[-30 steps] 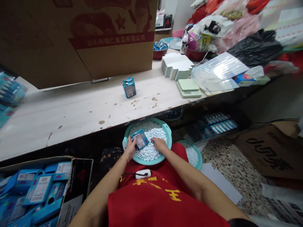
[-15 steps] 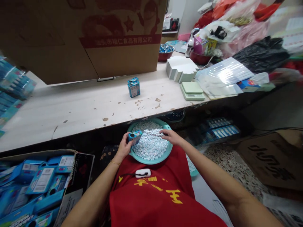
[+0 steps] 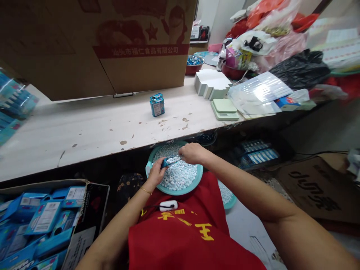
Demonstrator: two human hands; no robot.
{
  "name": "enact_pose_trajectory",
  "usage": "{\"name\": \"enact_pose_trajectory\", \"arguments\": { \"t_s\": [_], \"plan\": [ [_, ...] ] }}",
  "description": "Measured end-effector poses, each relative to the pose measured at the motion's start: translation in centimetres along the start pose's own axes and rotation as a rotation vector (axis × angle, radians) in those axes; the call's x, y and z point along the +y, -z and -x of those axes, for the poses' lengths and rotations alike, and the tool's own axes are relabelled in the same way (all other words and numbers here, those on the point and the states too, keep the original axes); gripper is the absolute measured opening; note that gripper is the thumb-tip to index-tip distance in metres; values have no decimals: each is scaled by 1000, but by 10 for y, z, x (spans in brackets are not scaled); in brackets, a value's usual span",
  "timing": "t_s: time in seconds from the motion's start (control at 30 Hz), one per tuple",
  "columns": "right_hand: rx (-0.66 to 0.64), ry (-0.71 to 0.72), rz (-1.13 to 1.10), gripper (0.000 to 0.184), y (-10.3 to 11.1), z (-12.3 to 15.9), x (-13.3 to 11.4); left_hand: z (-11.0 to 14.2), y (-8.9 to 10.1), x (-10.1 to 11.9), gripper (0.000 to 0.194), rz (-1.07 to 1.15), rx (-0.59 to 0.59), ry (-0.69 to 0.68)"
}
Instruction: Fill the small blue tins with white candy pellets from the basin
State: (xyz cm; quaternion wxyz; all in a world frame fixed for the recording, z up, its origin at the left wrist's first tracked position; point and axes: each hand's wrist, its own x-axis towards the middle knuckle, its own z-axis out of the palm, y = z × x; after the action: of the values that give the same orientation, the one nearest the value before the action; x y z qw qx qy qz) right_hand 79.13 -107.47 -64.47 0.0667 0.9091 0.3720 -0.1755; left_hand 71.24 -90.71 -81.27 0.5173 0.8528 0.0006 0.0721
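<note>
A turquoise basin [image 3: 194, 180] full of small white and pale blue candy pellets [image 3: 180, 176] rests on my lap. Over its left side, my left hand [image 3: 156, 173] grips a small blue carton [image 3: 164, 162], tilted and partly hidden by the fingers. My right hand [image 3: 192, 153] is closed on the handle of a scoop [image 3: 173, 160] heaped with pellets. The scoop's tip meets the carton's top; whether pellets are passing inside is too small to tell.
Two blue cartons [image 3: 157, 106] stand on the white table [image 3: 92, 127], before a big cardboard box [image 3: 146, 71]. A green scale [image 3: 225, 109] and white card stack [image 3: 212, 83] sit right. Lower left, an open box [image 3: 92, 210] holds several blue cartons. Another pellet basin [image 3: 231, 202] is low right.
My right hand has moved left across the basin, bringing the loaded scoop to the carton. My left hand has shifted slightly and turned the carton towards the scoop.
</note>
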Motion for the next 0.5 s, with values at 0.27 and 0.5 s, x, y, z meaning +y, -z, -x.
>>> {"name": "enact_pose_trajectory", "arguments": {
  "t_s": [0.27, 0.5],
  "plan": [
    [45, -73, -79, 26, -25, 19, 34, 2, 7, -11, 41, 220, 89, 88],
    [-5, -263, -346, 28, -162, 1, 39, 5, -5, -36, 47, 735, 137, 485]
  ]
}}
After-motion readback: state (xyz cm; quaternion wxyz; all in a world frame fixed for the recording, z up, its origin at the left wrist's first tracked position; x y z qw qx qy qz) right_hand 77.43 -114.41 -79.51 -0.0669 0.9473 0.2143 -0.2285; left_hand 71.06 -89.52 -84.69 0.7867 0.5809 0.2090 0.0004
